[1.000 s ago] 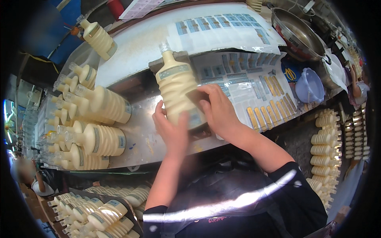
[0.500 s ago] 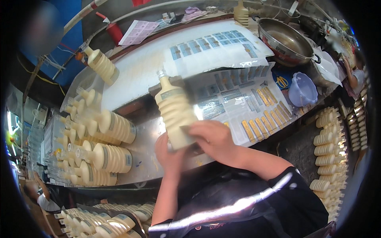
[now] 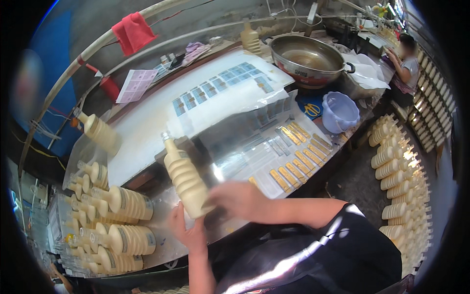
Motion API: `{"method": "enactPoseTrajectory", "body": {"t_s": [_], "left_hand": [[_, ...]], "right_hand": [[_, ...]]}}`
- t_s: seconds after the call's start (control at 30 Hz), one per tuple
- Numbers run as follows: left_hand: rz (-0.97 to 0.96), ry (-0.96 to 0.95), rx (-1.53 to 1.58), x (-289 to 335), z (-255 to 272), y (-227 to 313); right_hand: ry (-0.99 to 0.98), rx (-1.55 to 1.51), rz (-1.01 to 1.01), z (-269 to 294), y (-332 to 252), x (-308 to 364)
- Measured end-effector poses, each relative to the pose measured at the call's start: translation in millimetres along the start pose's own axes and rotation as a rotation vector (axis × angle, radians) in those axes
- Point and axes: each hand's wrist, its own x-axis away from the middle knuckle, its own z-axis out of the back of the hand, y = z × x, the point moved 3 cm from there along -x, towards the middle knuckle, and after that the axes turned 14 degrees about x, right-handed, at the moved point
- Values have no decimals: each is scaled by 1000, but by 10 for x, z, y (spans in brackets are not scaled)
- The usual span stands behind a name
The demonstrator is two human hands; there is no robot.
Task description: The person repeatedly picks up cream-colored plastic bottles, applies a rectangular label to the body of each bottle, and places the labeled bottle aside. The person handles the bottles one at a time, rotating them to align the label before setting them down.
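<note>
A cream-coloured ribbed bottle [image 3: 185, 179] with a clear threaded neck lies tilted over the metal bench, its neck on a dark block-like rest [image 3: 188, 146]. At the bottle's base, my left hand [image 3: 188, 231] has its thumb and fingers around the lower end. My right hand [image 3: 240, 201], smeared by motion, is at the right side of the base; its fingertips cannot be made out. Gold strip labels [image 3: 293, 171] lie in rows on a white sheet right of the bottle. Blue-grey labels [image 3: 208, 89] lie on the white board [image 3: 147, 125] beyond it.
Several similar bottles [image 3: 129, 240] crowd the bench at left; another bottle [image 3: 100, 132] stands behind them. A large metal pan [image 3: 307, 54] and a lavender bucket [image 3: 339, 113] sit at far right. Rows of bottles [image 3: 394, 183] stand on the floor at right. A person [image 3: 407, 68] sits beyond.
The view has swung, so the bench appears further left. The bottle has turned: the label on its shoulder no longer shows. My right hand has shifted slightly off the bottle's side and is blurred.
</note>
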Motion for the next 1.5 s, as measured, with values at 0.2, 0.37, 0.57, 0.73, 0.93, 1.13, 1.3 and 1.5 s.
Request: {"method": "enactPoseTrajectory", "body": {"t_s": [0.2,0.37,0.57,0.73,0.93,1.13,1.3,1.5], "left_hand": [[-42,-17,-95,-78,-183,99],[-55,-150,-45,-64,-212,40],[-100,-160,-63,-83,-175,-6],[-91,-143,-104,-10,-166,-36],[-54,-183,-102,5,-185,-43],[-56,-178,-92,48,-186,78],[-139,-117,-149,140,-208,212],[-174,-141,-120,166,-247,323]], "right_hand": [[98,34,-448,773,770,-304],[350,740,-275,1486,1286,-650],[99,1152,-395,1936,1751,-1170],[-42,1231,-229,1577,1621,-1154],[170,1017,-33,1570,1329,-868],[-245,862,-87,1279,1178,-266],[-426,845,-27,838,984,412],[-486,909,109,477,802,864]]}}
